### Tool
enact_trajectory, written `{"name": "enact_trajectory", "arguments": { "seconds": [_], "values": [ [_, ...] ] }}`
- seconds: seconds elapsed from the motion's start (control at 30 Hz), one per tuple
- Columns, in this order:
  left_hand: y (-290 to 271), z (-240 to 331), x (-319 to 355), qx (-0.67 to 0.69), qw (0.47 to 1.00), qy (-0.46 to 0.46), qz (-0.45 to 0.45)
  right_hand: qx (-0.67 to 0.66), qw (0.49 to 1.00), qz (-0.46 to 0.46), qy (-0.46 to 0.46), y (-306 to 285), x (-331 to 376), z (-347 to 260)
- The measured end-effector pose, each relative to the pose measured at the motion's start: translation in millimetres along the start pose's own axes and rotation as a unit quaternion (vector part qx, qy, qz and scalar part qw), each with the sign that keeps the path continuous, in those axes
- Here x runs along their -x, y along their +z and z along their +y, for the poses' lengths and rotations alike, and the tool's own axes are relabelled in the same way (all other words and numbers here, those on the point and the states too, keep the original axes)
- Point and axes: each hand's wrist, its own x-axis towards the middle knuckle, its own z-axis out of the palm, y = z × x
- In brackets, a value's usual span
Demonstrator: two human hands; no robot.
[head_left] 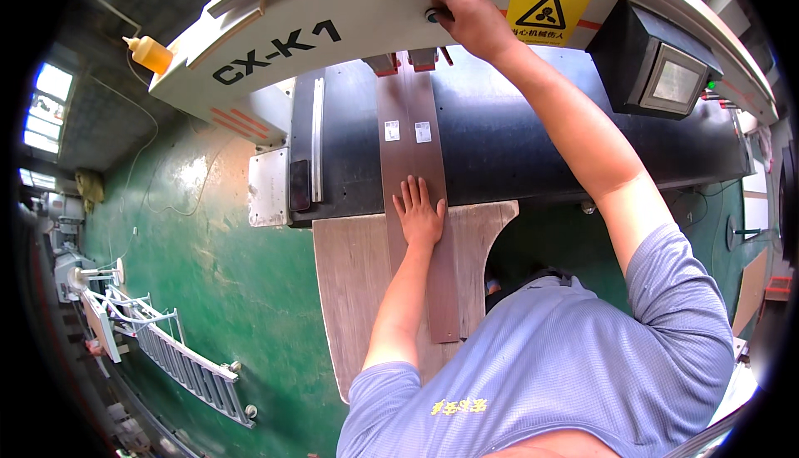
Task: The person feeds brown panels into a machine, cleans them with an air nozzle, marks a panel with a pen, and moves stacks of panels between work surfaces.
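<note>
My left hand (419, 215) lies flat with fingers spread on brown boards (410, 167), long narrow panels set side by side. Each board bears a small white label. They run from under the machine head's clamps (404, 61) across the black machine bed and over a wood-grain support board (354, 283). Up at the pale machine beam (358, 21), my right hand (473, 24) has its fingers curled at a small round black button (431, 15). Whatever its fingertips hold or press is hidden.
A control box with a screen (672, 80) hangs at the right of the beam. On the black bed (516, 125) lie a dark phone (300, 185) and a metal rail (318, 138). A yellow squeeze bottle (150, 54) stands at the beam's left; a grey ladder-like frame (187, 366) lies lower left.
</note>
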Motion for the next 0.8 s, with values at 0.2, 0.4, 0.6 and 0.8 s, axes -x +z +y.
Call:
{"name": "enact_trajectory", "arguments": {
  "seconds": [0.2, 0.4, 0.6, 0.8],
  "values": [
    [2.2, -14.7, 25.9, 0.021, 0.999, -0.029, 0.029, 0.009, 0.997, -0.012, -0.077, 57.7, -21.6, -19.6],
    [26.3, -1.5, 37.9, 0.121, 0.989, -0.005, 0.087, -0.018, 0.993, -0.079, -0.081, 45.7, 1.4, 86.0],
    [37.8, -8.0, 15.0, 0.068, 0.990, -0.007, 0.126, -0.008, 0.983, -0.167, -0.077, 0.4, 156.7, 14.7],
    [45.7, 2.2, 12.2, 0.027, 0.995, -0.011, 0.099, -0.123, 0.846, -0.515, 0.063, -49.7, 408.5, -54.5]
  ]
}}
